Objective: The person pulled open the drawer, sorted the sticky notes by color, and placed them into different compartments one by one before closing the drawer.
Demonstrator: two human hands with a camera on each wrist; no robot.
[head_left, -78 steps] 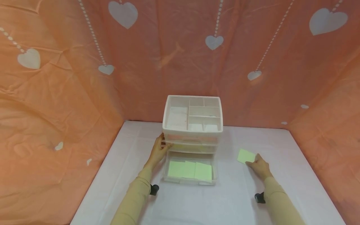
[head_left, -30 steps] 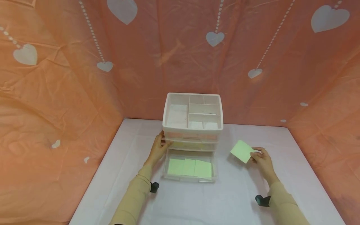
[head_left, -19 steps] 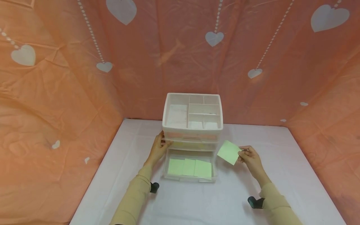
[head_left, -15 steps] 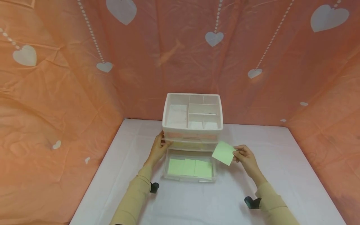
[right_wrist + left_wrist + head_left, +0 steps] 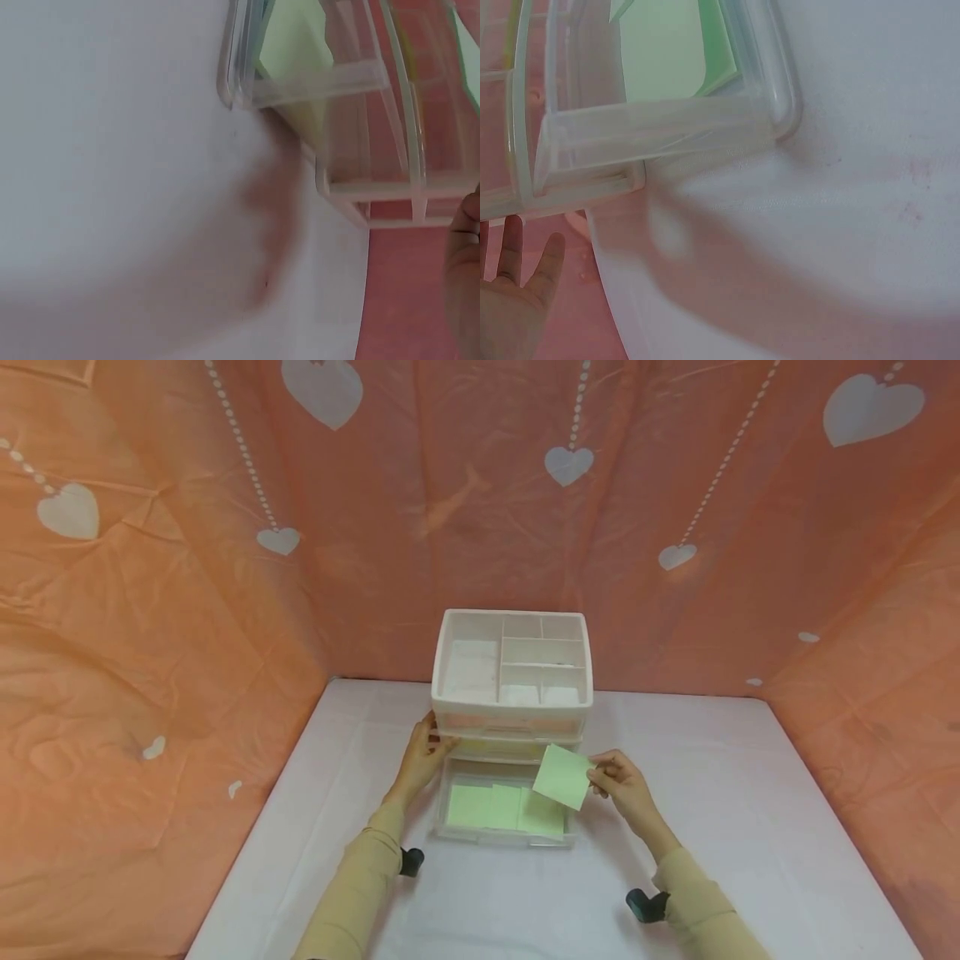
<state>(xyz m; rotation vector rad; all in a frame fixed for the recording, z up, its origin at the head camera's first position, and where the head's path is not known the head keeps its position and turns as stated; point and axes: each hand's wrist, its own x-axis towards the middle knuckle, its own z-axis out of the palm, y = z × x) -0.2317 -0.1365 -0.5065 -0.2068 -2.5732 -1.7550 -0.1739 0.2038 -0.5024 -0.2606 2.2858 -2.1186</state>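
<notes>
A white plastic drawer unit [image 5: 512,705] stands on the table with its clear bottom drawer [image 5: 498,838] pulled out. Several pale green sticky note pads [image 5: 471,806] lie side by side in that drawer. My right hand [image 5: 628,789] pinches another green sticky note pad [image 5: 561,775] by its right corner, tilted over the drawer's right part. My left hand [image 5: 420,762] rests against the unit's left side, thumb toward the front. In the left wrist view, its fingers [image 5: 510,251] extend to the unit's side. The right wrist view shows only part of the right hand [image 5: 465,255].
The unit's top tray [image 5: 472,664] has several compartments. A closed middle drawer [image 5: 491,748] shows something yellow inside. White cloth covers the table [image 5: 517,910]. Orange-pink sheets with hearts [image 5: 495,527] rise behind and at both sides.
My right hand has lifted the sticky note pad from the table at right and carried it left over the open drawer. The left hand has stayed at the unit's side.
</notes>
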